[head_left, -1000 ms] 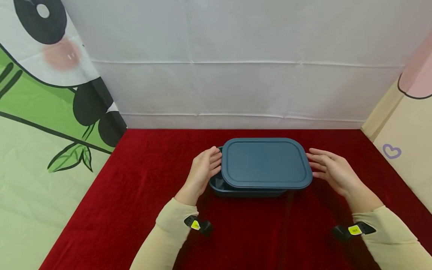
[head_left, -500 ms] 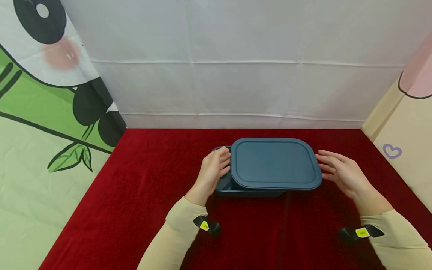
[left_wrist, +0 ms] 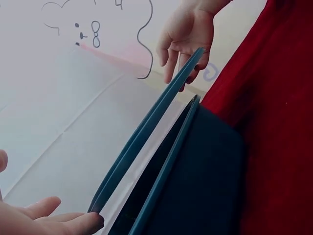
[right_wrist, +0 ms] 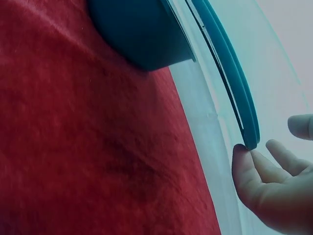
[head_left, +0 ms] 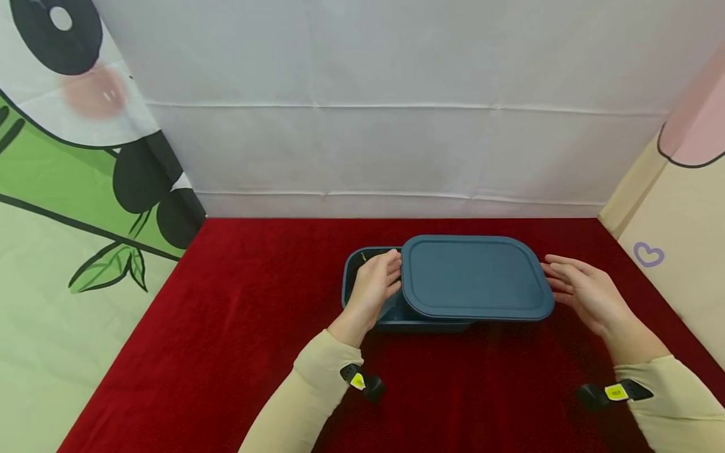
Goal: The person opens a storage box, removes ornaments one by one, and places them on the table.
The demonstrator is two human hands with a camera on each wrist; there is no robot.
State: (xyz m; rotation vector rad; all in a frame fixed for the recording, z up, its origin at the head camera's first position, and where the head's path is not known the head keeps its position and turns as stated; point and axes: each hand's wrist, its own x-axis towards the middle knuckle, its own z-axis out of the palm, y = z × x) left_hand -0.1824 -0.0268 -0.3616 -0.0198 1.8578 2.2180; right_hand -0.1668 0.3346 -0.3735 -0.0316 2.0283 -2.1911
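A blue-grey rectangular lid (head_left: 476, 277) hovers above a matching storage box (head_left: 425, 326), shifted to the right of it. The left wrist view shows a gap between the lid (left_wrist: 146, 125) and the box (left_wrist: 200, 166). My left hand (head_left: 370, 286) touches the lid's left end with nearly straight fingertips, over the box's uncovered left part. At the other end my right hand (head_left: 589, 299) supports the lid's edge (right_wrist: 239, 93) on its fingertips, thumb apart. Lid and left hand hide most of the box's inside; a small pale streak shows near its back left corner.
The box stands on a red cloth (head_left: 238, 340) covering the table. A white sheet (head_left: 368, 151) hangs behind the table's back edge. Printed cloths with cartoon drawings flank it, a green one (head_left: 51, 264) at left and a cream one (head_left: 680, 233) at right.
Both hands have carried the lid rightward together, uncovering more of the box's left part. The box stays in about the same place. The head view has shifted slightly.
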